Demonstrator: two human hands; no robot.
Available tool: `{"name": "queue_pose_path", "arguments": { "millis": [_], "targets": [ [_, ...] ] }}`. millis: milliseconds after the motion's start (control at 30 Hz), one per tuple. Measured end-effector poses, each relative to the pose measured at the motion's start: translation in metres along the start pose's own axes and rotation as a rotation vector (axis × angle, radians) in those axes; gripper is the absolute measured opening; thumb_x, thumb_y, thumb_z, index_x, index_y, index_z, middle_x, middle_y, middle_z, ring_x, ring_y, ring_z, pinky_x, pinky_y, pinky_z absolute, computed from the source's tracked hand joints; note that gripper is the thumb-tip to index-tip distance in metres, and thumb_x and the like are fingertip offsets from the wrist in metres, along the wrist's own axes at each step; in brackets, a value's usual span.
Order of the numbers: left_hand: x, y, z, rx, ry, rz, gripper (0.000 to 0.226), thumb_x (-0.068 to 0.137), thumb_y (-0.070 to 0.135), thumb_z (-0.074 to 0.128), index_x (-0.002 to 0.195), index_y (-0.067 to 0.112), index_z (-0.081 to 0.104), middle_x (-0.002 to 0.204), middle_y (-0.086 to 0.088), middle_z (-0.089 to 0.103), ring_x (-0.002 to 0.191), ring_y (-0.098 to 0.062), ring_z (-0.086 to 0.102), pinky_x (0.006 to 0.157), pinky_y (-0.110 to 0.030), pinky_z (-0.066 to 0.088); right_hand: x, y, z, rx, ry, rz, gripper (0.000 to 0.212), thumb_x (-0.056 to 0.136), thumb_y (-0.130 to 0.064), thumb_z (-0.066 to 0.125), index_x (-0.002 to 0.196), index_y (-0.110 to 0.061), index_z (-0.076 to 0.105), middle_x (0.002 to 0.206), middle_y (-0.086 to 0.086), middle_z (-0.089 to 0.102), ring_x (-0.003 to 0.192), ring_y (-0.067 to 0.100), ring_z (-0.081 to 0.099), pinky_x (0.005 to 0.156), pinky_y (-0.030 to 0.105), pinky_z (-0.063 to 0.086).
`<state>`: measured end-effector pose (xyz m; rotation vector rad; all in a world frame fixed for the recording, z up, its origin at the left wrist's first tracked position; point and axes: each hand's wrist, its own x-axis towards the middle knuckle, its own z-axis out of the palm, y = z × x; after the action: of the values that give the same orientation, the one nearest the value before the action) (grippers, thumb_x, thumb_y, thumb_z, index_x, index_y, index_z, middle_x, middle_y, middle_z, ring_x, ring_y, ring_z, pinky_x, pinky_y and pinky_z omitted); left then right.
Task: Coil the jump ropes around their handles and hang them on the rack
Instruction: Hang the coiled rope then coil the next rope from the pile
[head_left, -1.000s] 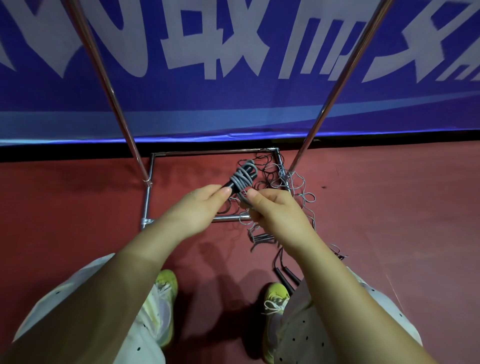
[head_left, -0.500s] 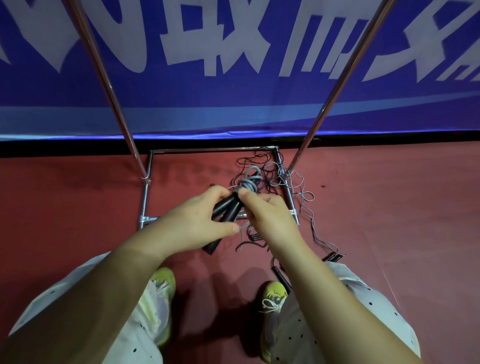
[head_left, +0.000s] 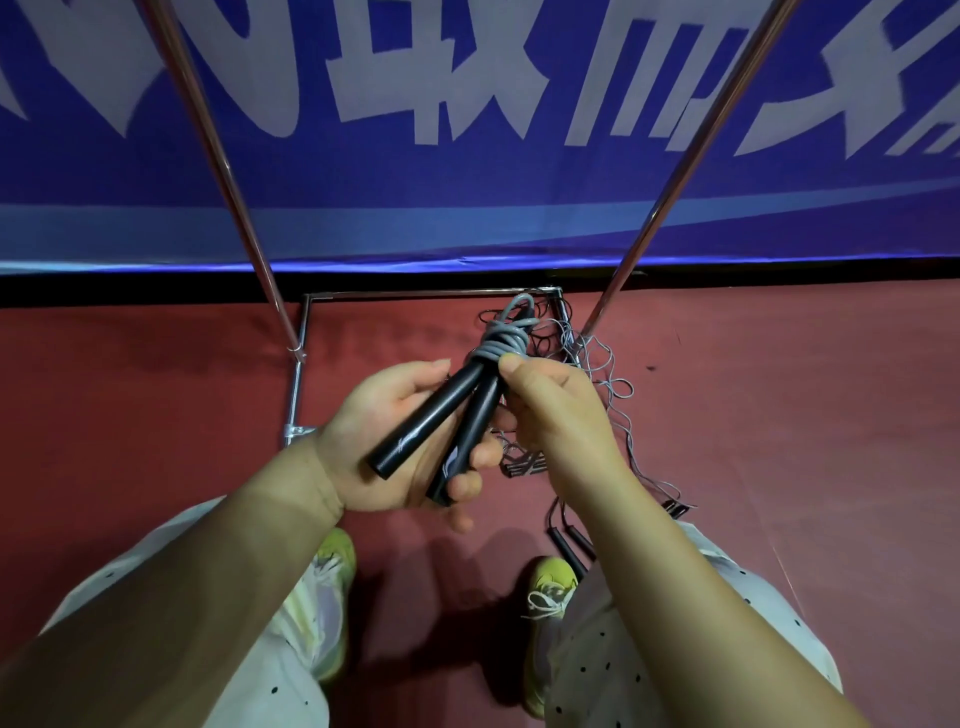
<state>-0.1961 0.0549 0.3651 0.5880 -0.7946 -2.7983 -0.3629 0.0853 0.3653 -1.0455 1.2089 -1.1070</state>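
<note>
A dull red floor (head_left: 779, 441) is bounded at the far side by a blue banner (head_left: 467, 156) printed with large pale characters, and before it stands the chrome rack (head_left: 431, 294), its two poles slanting upward and its base frame lying on the floor. Loose jump ropes (head_left: 597, 374) are heaped in a tangle at the frame's right corner, partly hidden behind the hands, with spare black handles near a yellow-green shoe (head_left: 550, 582). Two black handles (head_left: 441, 421) with grey rope (head_left: 506, 338) coiled at their top are gripped in the left hand (head_left: 395, 441), while the coil is pinched by the right hand (head_left: 556, 410).

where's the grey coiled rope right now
Centre of the head view: the grey coil tops two black handles, which the left hand holds; the right hand pinches it.
</note>
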Motion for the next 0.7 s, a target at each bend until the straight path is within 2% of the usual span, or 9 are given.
{"name": "queue_pose_path", "arguments": {
  "millis": [67, 133, 267, 367, 433, 500, 567, 633, 700],
  "targets": [
    [0.0, 0.004, 0.0, 0.038, 0.023, 0.01, 0.05, 0.062, 0.045, 0.077, 0.094, 0.007, 0.069, 0.075, -0.008, 0.056, 0.055, -0.022, 0.056, 0.054, -0.032, 0.051, 0.002, 0.0, -0.004, -0.055, -0.005, -0.043, 0.027, 0.079, -0.036, 0.056, 0.059, -0.019, 0.054, 0.048, -0.007, 0.042, 0.04, 0.001, 0.034, 0.042, 0.012, 0.027],
    [-0.005, 0.009, -0.005, 0.023, 0.031, 0.046, 0.046, 0.06, 0.04, 0.077, 0.092, 0.007, 0.069, 0.075, -0.007, 0.057, 0.054, -0.021, 0.055, 0.052, -0.03, 0.05, 0.004, 0.001, -0.009, -0.097, -0.024, -0.061, 0.023, 0.079, -0.032, 0.057, 0.06, -0.019, 0.055, 0.05, -0.011, 0.043, 0.044, 0.002, 0.036, 0.046, 0.013, 0.029],
    [-0.011, 0.011, -0.011, 0.024, 0.018, 0.079, 0.044, 0.063, 0.038, 0.072, 0.094, 0.007, 0.07, 0.076, -0.007, 0.058, 0.056, -0.02, 0.056, 0.054, -0.03, 0.05, 0.004, 0.003, -0.017, -0.055, -0.129, 0.048, 0.015, 0.077, -0.027, 0.057, 0.073, -0.014, 0.059, 0.06, 0.0, 0.048, 0.054, 0.013, 0.043, 0.056, 0.026, 0.038],
    [-0.014, 0.012, -0.01, 0.048, 0.075, 0.109, 0.045, 0.057, 0.039, 0.075, 0.09, 0.008, 0.071, 0.074, -0.007, 0.057, 0.053, -0.021, 0.055, 0.051, -0.03, 0.049, 0.005, 0.005, -0.022, -0.145, -0.225, 0.131, 0.027, 0.081, -0.039, 0.055, 0.073, -0.014, 0.061, 0.06, 0.001, 0.055, 0.06, 0.021, 0.047, 0.064, 0.033, 0.04],
    [-0.018, 0.014, -0.013, 0.039, 0.066, 0.123, 0.044, 0.06, 0.039, 0.074, 0.091, 0.008, 0.07, 0.074, -0.007, 0.057, 0.053, -0.021, 0.055, 0.051, -0.03, 0.049, 0.005, 0.005, -0.025, -0.231, -0.217, 0.147, 0.039, 0.08, -0.054, 0.052, 0.069, -0.018, 0.064, 0.065, 0.002, 0.064, 0.066, 0.031, 0.052, 0.069, 0.047, 0.045],
    [-0.022, 0.016, -0.017, 0.007, 0.012, 0.123, 0.042, 0.067, 0.037, 0.069, 0.096, 0.006, 0.069, 0.078, -0.008, 0.058, 0.056, -0.022, 0.056, 0.054, -0.032, 0.049, 0.005, 0.006, -0.025, -0.319, -0.201, 0.116, 0.049, 0.082, -0.059, 0.045, 0.069, -0.017, 0.067, 0.074, 0.004, 0.071, 0.079, 0.043, 0.059, 0.084, 0.057, 0.045],
    [-0.026, 0.016, -0.02, -0.005, 0.012, 0.129, 0.042, 0.068, 0.036, 0.068, 0.097, 0.006, 0.068, 0.078, -0.009, 0.058, 0.057, -0.022, 0.056, 0.054, -0.032, 0.049, 0.004, 0.005, -0.025, -0.331, -0.171, 0.077, 0.049, 0.089, -0.05, 0.044, 0.072, -0.01, 0.065, 0.074, 0.005, 0.072, 0.082, 0.037, 0.065, 0.086, 0.046, 0.047],
    [-0.026, 0.017, -0.018, 0.02, 0.133, 0.144, 0.042, 0.061, 0.038, 0.069, 0.09, 0.007, 0.07, 0.073, -0.008, 0.056, 0.051, -0.021, 0.053, 0.048, -0.03, 0.047, 0.003, 0.004, -0.025, -0.255, -0.141, 0.051, 0.039, 0.096, -0.033, 0.047, 0.074, -0.006, 0.062, 0.064, 0.003, 0.067, 0.064, 0.022, 0.063, 0.065, 0.03, 0.048],
    [-0.023, 0.02, -0.017, 0.046, 0.305, 0.139, 0.04, 0.065, 0.039, 0.057, 0.083, 0.006, 0.069, 0.069, -0.008, 0.054, 0.047, -0.02, 0.051, 0.044, -0.027, 0.045, 0.002, 0.003, -0.023, -0.238, -0.134, 0.044, 0.032, 0.102, -0.019, 0.044, 0.078, -0.005, 0.061, 0.057, 0.002, 0.06, 0.051, 0.012, 0.056, 0.051, 0.018, 0.041]
  ]
}}
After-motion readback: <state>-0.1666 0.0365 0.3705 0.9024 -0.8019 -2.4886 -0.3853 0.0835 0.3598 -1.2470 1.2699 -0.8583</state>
